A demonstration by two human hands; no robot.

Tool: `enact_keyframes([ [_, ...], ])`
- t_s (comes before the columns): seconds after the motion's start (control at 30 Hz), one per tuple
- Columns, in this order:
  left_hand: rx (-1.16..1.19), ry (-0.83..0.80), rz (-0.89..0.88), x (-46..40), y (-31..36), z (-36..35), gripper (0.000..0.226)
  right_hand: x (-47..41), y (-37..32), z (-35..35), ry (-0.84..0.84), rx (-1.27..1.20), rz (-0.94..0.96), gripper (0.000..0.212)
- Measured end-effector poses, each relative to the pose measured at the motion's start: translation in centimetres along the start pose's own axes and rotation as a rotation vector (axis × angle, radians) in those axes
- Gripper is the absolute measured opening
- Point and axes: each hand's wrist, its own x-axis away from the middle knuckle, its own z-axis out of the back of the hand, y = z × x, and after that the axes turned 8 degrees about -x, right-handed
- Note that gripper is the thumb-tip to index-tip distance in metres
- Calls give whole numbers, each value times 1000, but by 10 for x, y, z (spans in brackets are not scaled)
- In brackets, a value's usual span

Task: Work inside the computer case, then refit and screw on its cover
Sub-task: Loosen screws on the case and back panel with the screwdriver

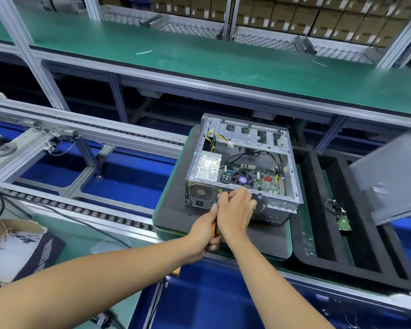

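**Screwdriver at the rear edge of the open case, cover still off**

The left hand (205, 230) is clenched round the orange handle of a slim screwdriver (217, 205), whose thin metal shaft rises to the near edge of the case. The right hand (235, 210) lies across it, fingers curled forward at the shaft and the case's rear rim; whether they pinch the shaft, a screw or only steady the tip is hidden by the hand itself.

The open grey sheet-metal computer case (244, 167) lies on its side on a black foam pad (173, 205) on the green-edged conveyor pallet, interior upward: a silver power supply box with a white label (208, 168) at the left, a green motherboard with a black fan (247, 178) in the middle, black and yellow cables along the right wall.

The case looks stiff and fairly heavy, with thin stamped edges that could be sharp; it is probably best held by the outer frame rails, never by the board, fan or cables, which are fragile.

The grey perforated metal cover panel (389, 176) stands tilted at the far right, well apart from the case. It seems light, springy and smooth, so gripping both long edges would likely control it best when refitting. Small loose screws (309, 245) appear to lie on the neighbouring black foam tray (330, 233).
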Motion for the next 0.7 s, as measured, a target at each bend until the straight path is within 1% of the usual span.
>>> enact_keyframes([
  [0.03,30,0,9,0,1,-2,52,-14,1,8,109,17,197,18],
  [0.07,53,12,17,-1,1,-3,48,-33,2,15,124,75,356,23],
  [0.1,56,35,16,-2,-1,-3,45,-57,3,21,32,174,453,29],
  [0.13,44,51,11,-3,-2,-3,41,-82,4,26,-140,276,491,36],
  [0.2,24,49,-4,-5,-5,-4,34,-121,5,31,-579,452,400,37],
  [0.23,23,44,-12,-6,-6,-5,33,-130,7,31,-749,501,351,37],
  [0.27,31,44,-17,-6,-6,-7,33,-135,11,29,-840,524,347,39],
  [0.3,34,44,-22,-7,-6,-7,34,-136,16,28,-869,536,368,42],
  [0.33,24,45,-31,-8,-7,-7,35,-134,22,27,-864,536,397,45],
  [0.4,-31,52,-59,-10,-10,-5,36,-130,31,25,-802,529,466,49],
  [0.47,-117,77,-96,-10,-14,-4,34,-130,36,24,-772,505,510,49],
  [0.57,-262,191,-142,-8,-18,-2,26,-129,37,22,-760,461,521,48],
  [0.63,-289,255,-132,-8,-14,-1,26,-128,38,22,-746,464,534,47],
  [0.7,-274,261,-104,-6,-8,-2,28,-129,40,22,-741,460,551,45],
])
